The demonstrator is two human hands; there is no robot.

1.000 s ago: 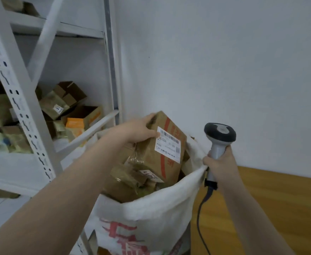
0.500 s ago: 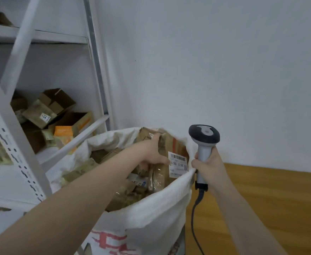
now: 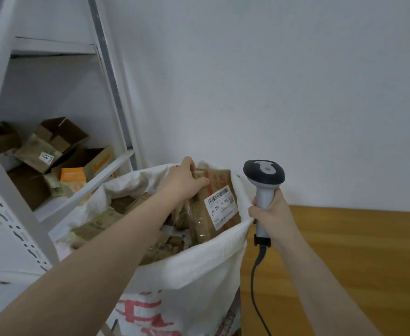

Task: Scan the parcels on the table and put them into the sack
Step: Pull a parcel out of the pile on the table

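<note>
The left grip (image 3: 184, 183) is grasping a labelled parcel (image 3: 219, 204) inside the lower-centre sack (image 3: 199, 270), among half-hidden parcels (image 3: 97, 221); the right grip (image 3: 269, 214) is clutching the scanner (image 3: 264, 175).

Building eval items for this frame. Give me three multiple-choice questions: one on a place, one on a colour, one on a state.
1. Where is the labelled parcel relative to the sack?
A. Beneath it
B. Inside its open mouth
C. Outside, beside it

2. What colour is the print on the sack's front?
A. Red
B. Blue
C. Green

3. What is the right hand doing?
A. Hanging empty
B. Gripping the parcel
C. Gripping the scanner by its handle

Key: 1 B, the parcel stands within the sack's rim, with the left hand on its top. 2 A, red marks show on the white weave. 3 C, the fingers wrap the grey handle.
</note>
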